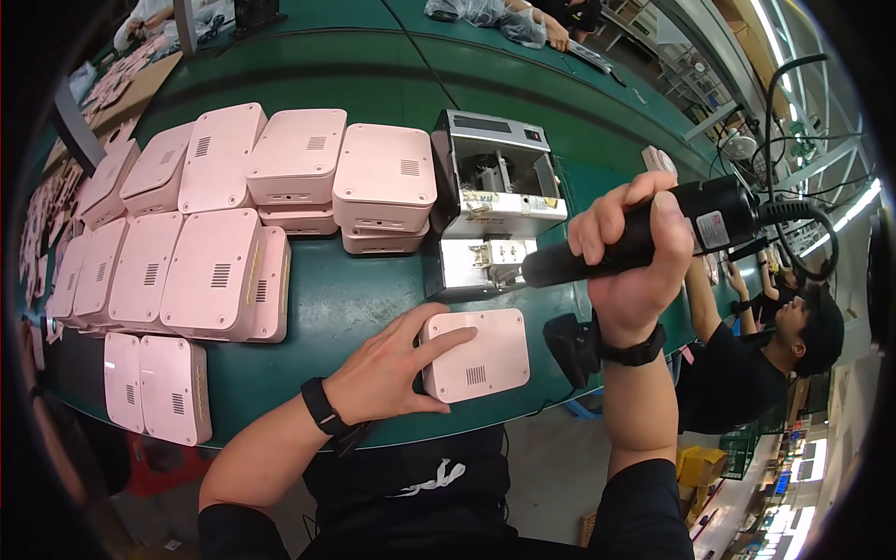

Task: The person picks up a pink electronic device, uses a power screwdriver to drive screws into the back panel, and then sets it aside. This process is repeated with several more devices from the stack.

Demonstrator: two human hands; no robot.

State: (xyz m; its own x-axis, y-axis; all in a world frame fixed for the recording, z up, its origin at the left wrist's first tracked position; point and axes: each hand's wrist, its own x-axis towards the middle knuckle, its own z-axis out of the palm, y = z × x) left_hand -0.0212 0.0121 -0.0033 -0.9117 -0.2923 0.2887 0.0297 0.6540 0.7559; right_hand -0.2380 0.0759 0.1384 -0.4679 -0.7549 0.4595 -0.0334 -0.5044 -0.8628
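pink box (499,350) on the green bench (364,285), close to the near edge and roughly midway along it. appearance: pale pink, smooth, squarish oblong with rounded corners; small round screw holes toward the corners of the upward face; a patch of short dark slots near the side facing the person. lies flat, long axis left to right, roughly along the near edge; slotted side toward that edge. left hand (392,364) at the box's left end: index finger laid across the top, thumb at the near left corner, fingers spread yet holding the box. right hand (635,252) raised over the bench, fingers wrapped round a black electric screwdriver (730,205). tool's long axis slants; nose points left and a little toward the near edge, cable leaves the opposite end. nose sits by the front of a silver screw feeder (504,205), beyond the box; contact there cannot be told. stacked pink boxes (210,271) fill the bench left of the feeder, from the near edge back.
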